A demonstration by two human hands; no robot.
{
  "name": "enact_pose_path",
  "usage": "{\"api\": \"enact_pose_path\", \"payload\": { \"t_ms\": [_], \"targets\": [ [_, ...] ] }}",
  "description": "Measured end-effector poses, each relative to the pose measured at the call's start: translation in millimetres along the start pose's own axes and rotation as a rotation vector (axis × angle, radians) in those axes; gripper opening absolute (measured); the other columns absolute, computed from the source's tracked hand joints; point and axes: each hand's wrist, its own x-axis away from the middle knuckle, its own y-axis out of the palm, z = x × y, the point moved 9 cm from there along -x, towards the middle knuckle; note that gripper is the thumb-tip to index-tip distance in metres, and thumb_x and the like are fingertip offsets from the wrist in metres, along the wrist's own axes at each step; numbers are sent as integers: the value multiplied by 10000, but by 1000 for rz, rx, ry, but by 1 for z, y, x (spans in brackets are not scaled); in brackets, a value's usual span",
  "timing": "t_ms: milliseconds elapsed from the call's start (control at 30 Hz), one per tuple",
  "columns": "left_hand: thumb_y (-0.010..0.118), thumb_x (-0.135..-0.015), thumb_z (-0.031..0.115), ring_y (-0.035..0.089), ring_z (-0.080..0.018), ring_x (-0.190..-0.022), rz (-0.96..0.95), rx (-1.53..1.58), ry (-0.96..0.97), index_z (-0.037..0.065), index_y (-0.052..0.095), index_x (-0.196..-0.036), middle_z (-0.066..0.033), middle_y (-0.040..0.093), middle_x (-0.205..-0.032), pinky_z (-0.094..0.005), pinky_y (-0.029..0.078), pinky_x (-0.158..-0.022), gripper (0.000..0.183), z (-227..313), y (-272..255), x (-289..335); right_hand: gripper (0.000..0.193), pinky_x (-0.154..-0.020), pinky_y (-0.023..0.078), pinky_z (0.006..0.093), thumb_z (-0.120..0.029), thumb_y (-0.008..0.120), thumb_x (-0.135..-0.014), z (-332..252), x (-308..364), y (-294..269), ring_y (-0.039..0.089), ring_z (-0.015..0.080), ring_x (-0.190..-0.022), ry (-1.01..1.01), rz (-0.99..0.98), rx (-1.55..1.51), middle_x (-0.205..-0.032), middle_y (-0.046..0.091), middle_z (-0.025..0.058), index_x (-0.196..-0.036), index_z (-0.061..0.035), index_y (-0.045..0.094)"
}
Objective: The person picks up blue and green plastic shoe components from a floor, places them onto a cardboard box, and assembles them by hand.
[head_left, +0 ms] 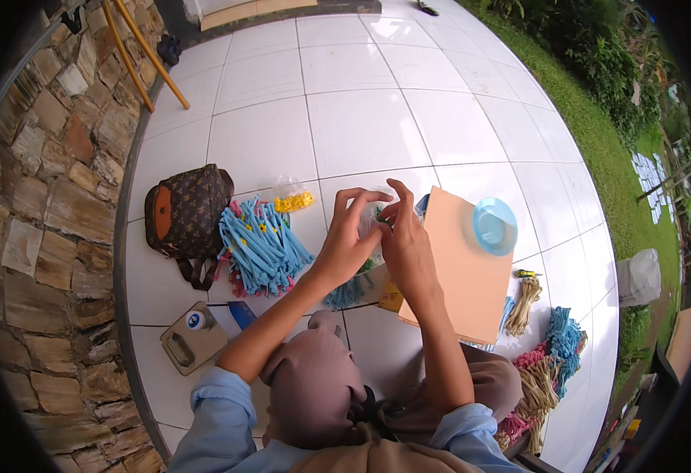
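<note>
My left hand [347,240] and my right hand [405,246] are raised close together in the middle, fingers bent and thumbs nearly meeting. Whatever is pinched between them is too small to make out. Clear plastic with some green [375,256] shows behind and below the hands; I cannot tell whether they touch it. Left of them lies a big heap of light blue cords [263,244] with pink ends and yellow bits. Beside that heap sits a clear bag of yellow pieces [294,202]. A peach-coloured board [464,268] lies just right of my right hand.
A blue plastic bowl [494,226] rests at the board's right edge. Farther right are a small yellow-black tool [528,273], a beige cord bundle [524,307] and blue cords [565,343]. A brown patterned backpack [192,209] and a beige case [194,339] stand left, near the stone wall [54,236].
</note>
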Motion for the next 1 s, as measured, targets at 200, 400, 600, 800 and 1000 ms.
{"api": "enact_pose_path", "payload": {
  "t_ms": [200, 400, 600, 800, 1000],
  "targets": [
    [553, -772, 6, 444, -290, -1085, -351, 63, -195, 88, 424, -1224, -157, 374, -1156, -331, 422, -889, 477, 14, 102, -22, 626, -799, 455, 451, 140, 464, -752, 22, 18, -79, 539, 400, -998, -196, -218, 253, -1044, 551, 255, -1321, -40, 275],
    [541, -722, -52, 379, -356, -1189, -415, 42, -146, 145, 490, -1168, -163, 354, -1228, -378, 367, -986, 490, 1, 170, 1, 682, -717, 455, 431, 153, 506, -715, 97, 50, -118, 586, 365, -826, -11, -109, 90, -855, 586, 199, -1325, -49, 280],
    [632, -751, 16, 365, -325, -1200, -127, -354, -26, 131, 529, -1098, -136, 336, -1257, -417, 360, -985, 380, 31, 148, 4, 673, -690, 465, 408, 122, 530, -738, 90, 53, -139, 596, 348, -801, 19, 86, -65, -845, 589, 181, -1334, -56, 273],
    [618, -864, 153, 615, -117, -781, -179, 547, -303, -20, 520, -964, -71, 596, -920, -244, 515, -721, 222, 61, 156, -3, 742, -642, 494, 336, 90, 603, -753, 58, 67, -173, 591, 212, -758, -79, 288, -108, -870, 573, 112, -1379, -87, 245],
    [643, -828, 84, 628, -147, -847, -262, 847, -459, -4, 558, -960, -95, 626, -908, -236, 519, -803, 179, 69, 181, -2, 800, -737, 531, 314, 99, 638, -723, 57, 78, -199, 587, 187, -773, -140, 362, -115, -877, 562, 100, -1384, -99, 233]
  ]
}}
